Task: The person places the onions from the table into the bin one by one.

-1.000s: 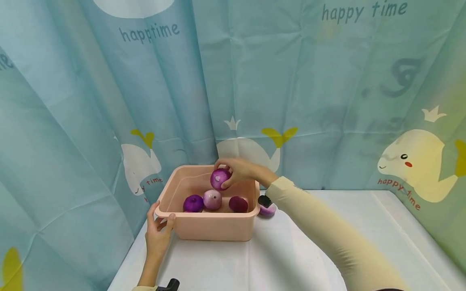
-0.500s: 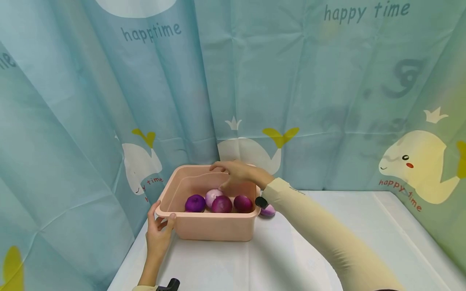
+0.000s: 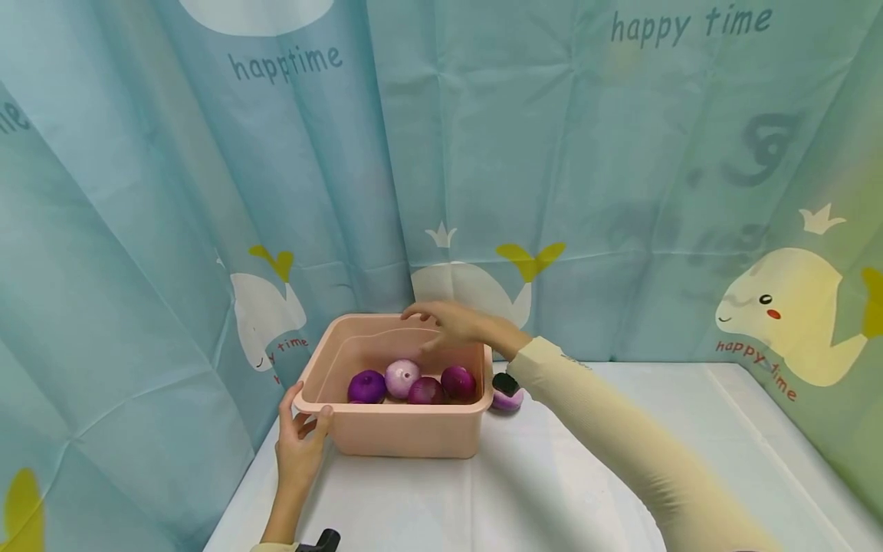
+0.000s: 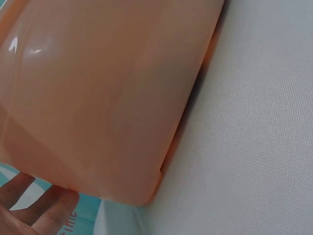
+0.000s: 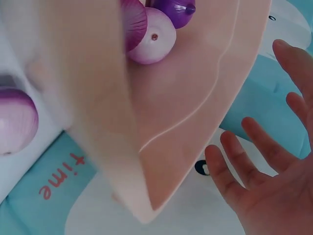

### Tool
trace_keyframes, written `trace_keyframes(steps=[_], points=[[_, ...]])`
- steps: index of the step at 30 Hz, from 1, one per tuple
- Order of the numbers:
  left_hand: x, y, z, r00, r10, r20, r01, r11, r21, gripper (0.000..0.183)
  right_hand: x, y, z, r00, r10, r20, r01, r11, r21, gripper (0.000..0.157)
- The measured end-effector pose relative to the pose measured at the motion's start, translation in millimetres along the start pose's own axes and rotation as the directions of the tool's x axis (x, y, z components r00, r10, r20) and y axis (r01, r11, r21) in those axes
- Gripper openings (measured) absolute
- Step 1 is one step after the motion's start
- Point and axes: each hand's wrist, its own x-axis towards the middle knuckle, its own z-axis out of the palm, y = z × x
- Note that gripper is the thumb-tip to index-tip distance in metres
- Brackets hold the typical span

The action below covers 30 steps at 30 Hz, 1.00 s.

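While hovering over the far half of the tub, holds nothing in the right hand: fingers spread and slack, palm down, clear of the rim. Just below and nearer than those fingers, inside the tub, finds four onions bunched on the floor, touching one another, a pale one among darker purple ones. Off to the hand's right, outside the wall and just beside it, shows a stray onion on the table, with a small black object touching its top; cannot tell what that is.

At the near left corner, pinches the tub's rim with the left hand, thumb hooked over the edge and fingers against the outer wall. In the left wrist view, confirms only fingertips beside the smooth wall, with the tub's base flat on the cloth. Behind everything, a blue printed curtain.

As a judgement: risks knocking the far rim with the right forearm or heel of the hand, being so low over it, which could tilt or slide the light tub, held as it is at one corner only. Could also nudge the stray onion with the sleeve and send it rolling across the slick table, round as it is and with nothing to stop it. Inside, loose round onions may roll and bump if the tub jerks.
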Motion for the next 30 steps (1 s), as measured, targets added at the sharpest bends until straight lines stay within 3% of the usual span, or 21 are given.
trace_keyframes(steps=[7, 14, 19, 30], points=[[1.9, -2.2, -0.5, 1.000, -0.005, -0.001, 0.005, 1.000, -0.003, 0.071, -23, 7, -8.9, 0.997, -0.047, -0.057, 0.049, 0.998, 0.034, 0.060], [1.6, -2.0, -0.1, 1.000, -0.007, 0.003, 0.007, 1.000, 0.000, 0.071, -55, 18, -18.3, 0.984, -0.113, -0.140, 0.114, 0.993, -0.005, 0.061], [1.1, -2.3, -0.4, 1.000, 0.014, -0.011, -0.014, 1.000, -0.013, 0.070, -81, 30, -24.1, 0.975, -0.119, -0.189, 0.116, 0.993, -0.027, 0.063], [0.9, -0.7, 0.3, 1.000, 0.005, -0.004, -0.005, 1.000, -0.005, 0.071, -140, 49, -31.5, 0.970, 0.024, -0.244, -0.043, 0.996, -0.073, 0.066]])
